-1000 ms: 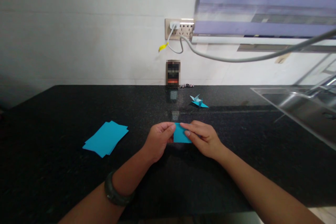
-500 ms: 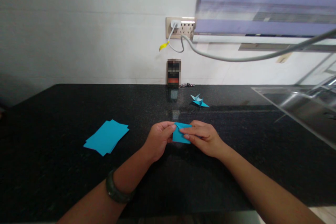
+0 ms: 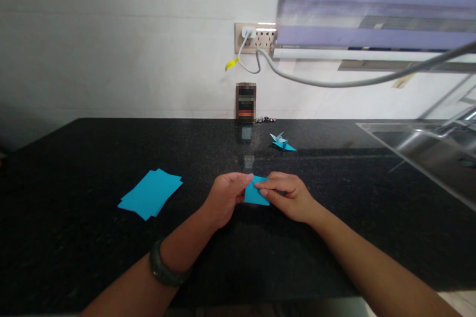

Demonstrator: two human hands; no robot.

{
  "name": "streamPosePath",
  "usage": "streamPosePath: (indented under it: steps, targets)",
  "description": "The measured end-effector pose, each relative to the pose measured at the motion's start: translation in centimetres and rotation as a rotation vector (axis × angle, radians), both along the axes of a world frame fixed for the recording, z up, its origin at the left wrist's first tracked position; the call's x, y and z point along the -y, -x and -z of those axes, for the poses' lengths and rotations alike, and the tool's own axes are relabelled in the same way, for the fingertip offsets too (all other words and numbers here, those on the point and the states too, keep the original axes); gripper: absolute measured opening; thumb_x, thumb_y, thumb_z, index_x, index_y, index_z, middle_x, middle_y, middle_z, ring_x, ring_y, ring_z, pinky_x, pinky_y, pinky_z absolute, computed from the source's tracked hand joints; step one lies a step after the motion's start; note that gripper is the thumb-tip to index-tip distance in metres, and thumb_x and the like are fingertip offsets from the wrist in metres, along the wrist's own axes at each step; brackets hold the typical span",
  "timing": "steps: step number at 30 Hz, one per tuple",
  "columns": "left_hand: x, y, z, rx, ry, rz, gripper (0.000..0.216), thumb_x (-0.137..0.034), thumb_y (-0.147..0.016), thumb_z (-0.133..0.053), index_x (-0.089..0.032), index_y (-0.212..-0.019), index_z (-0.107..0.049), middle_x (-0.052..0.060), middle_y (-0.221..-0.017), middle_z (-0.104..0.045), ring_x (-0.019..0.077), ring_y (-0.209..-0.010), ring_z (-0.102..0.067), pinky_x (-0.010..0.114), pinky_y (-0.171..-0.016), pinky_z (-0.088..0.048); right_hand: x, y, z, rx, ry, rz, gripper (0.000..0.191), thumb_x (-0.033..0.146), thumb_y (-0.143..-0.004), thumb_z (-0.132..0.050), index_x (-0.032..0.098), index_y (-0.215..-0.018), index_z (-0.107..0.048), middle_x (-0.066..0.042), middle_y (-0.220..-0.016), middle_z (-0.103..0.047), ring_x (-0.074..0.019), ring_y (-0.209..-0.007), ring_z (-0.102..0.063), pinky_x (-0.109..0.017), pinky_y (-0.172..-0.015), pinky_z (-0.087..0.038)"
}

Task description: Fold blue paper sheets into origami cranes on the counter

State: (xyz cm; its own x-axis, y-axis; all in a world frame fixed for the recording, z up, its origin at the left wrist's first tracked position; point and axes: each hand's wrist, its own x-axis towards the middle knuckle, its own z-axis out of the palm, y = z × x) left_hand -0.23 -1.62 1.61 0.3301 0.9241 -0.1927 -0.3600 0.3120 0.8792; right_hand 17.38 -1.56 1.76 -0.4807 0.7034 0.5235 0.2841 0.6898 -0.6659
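A small folded piece of blue paper (image 3: 256,194) lies on the black counter (image 3: 74,237) between my two hands. My left hand (image 3: 225,199) pinches its left edge with thumb and fingers closed. My right hand (image 3: 288,196) presses on its right side, fingers together over the fold. A stack of flat blue sheets (image 3: 150,193) rests to the left of my hands. A finished blue paper crane (image 3: 282,142) stands farther back, right of centre.
A steel sink (image 3: 427,151) with a tap is set into the counter at the right. A small dark box (image 3: 246,103) stands against the white wall under a socket strip (image 3: 256,38). A grey cable (image 3: 334,81) hangs across from the socket.
The top flap of the paper has been folded down and my fingers have closed in over it. Both hands stay in the same spot.
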Motion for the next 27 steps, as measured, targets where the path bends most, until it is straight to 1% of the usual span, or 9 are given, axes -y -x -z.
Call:
streamPosePath:
  steps: [3, 5, 7, 9, 11, 13, 18, 22, 27]
  targets:
    - [-0.1, -0.1, 0.3, -0.053, 0.004, -0.025, 0.025, -0.034, -0.065, -0.069, -0.011, -0.071, -0.062, 0.004, -0.063, -0.065, 0.0127, -0.056, -0.058, 0.028, -0.059, -0.047, 0.1, 0.2, 0.0, -0.020, 0.022, -0.010, 0.017, 0.022, -0.081, -0.053, 0.020, -0.088, -0.069, 0.001, -0.061, -0.048, -0.0094, -0.056, -0.047, -0.023, -0.052, -0.038]
    - [-0.1, -0.2, 0.5, -0.094, -0.018, -0.069, 0.026, -0.035, -0.064, -0.070, -0.011, -0.070, -0.062, 0.003, -0.062, -0.064, 0.0124, -0.055, -0.058, 0.027, -0.058, -0.047, 0.1, 0.6, 0.1, -0.096, 0.102, 0.036, 0.017, 0.028, -0.082, -0.053, 0.018, -0.079, -0.067, -0.001, -0.065, -0.052, -0.0103, -0.060, -0.050, -0.023, -0.054, -0.040]
    - [-0.1, -0.2, 0.7, -0.144, -0.062, -0.125, 0.026, -0.035, -0.064, -0.070, -0.011, -0.070, -0.062, 0.003, -0.061, -0.064, 0.0119, -0.054, -0.057, 0.027, -0.056, -0.046, 0.1, 1.2, 0.3, -0.251, 0.268, 0.150, 0.020, 0.035, -0.081, -0.053, 0.018, -0.074, -0.060, 0.000, -0.066, -0.052, -0.0104, -0.060, -0.051, -0.023, -0.054, -0.042]
    - [0.0, -0.3, 0.7, -0.195, -0.102, -0.183, 0.025, -0.036, -0.064, -0.070, -0.012, -0.069, -0.063, 0.002, -0.059, -0.063, 0.0113, -0.052, -0.056, 0.025, -0.054, -0.044, 0.0, 1.7, 0.5, -0.409, 0.485, 0.270, 0.023, 0.042, -0.076, -0.057, 0.019, -0.076, -0.052, 0.004, -0.058, -0.048, -0.0087, -0.050, -0.047, -0.021, -0.045, -0.041]
    - [0.1, -0.3, 0.6, -0.226, -0.125, -0.225, 0.024, -0.035, -0.064, -0.070, -0.012, -0.069, -0.064, 0.001, -0.057, -0.063, 0.0105, -0.051, -0.054, 0.024, -0.052, -0.043, -0.1, 2.2, 0.7, -0.432, 0.662, 0.311, 0.031, 0.047, -0.071, -0.061, 0.019, -0.077, -0.048, 0.007, -0.053, -0.046, -0.0075, -0.043, -0.044, -0.019, -0.039, -0.038]
    - [0.2, -0.4, 0.3, -0.239, -0.143, -0.249, 0.021, -0.033, -0.063, -0.070, -0.012, -0.067, -0.064, -0.001, -0.055, -0.061, 0.0087, -0.048, -0.052, 0.022, -0.050, -0.041, -0.1, 2.3, 0.8, -0.375, 0.762, 0.292, 0.035, 0.048, -0.066, -0.064, 0.018, -0.071, -0.048, 0.007, -0.051, -0.045, -0.0060, -0.041, -0.042, -0.018, -0.036, -0.036]
    - [0.3, -0.5, -0.1, -0.274, -0.159, -0.258, 0.019, -0.030, -0.064, -0.068, -0.012, -0.064, -0.063, -0.005, -0.046, -0.054, 0.0054, -0.042, -0.043, 0.019, -0.045, -0.035, -0.2, 2.1, 1.0, -0.333, 0.820, 0.185, 0.036, 0.046, -0.064, -0.067, 0.016, -0.061, -0.047, 0.006, -0.051, -0.045, -0.0039, -0.040, -0.040, -0.016, -0.035, -0.035]
    - [0.1, -0.4, 0.4, -0.266, -0.134, -0.245, 0.022, -0.033, -0.065, -0.068, -0.013, -0.067, -0.063, -0.003, -0.050, -0.056, 0.0068, -0.045, -0.046, 0.020, -0.046, -0.035, -0.3, 2.0, 1.1, -0.354, 0.833, 0.165, 0.036, 0.044, -0.063, -0.069, 0.016, -0.060, -0.047, 0.007, -0.050, -0.045, -0.0034, -0.039, -0.040, -0.016, -0.035, -0.035]
    - [-0.2, -0.3, 1.1, -0.224, -0.121, -0.204, 0.024, -0.035, -0.066, -0.068, -0.012, -0.072, -0.063, 0.000, -0.056, -0.060, 0.0097, -0.050, -0.052, 0.023, -0.051, -0.039, -0.3, 2.0, 0.8, -0.372, 0.845, 0.154, 0.037, 0.042, -0.059, -0.073, 0.016, -0.059, -0.047, 0.007, -0.052, -0.047, -0.0035, -0.040, -0.042, -0.016, -0.037, -0.036]
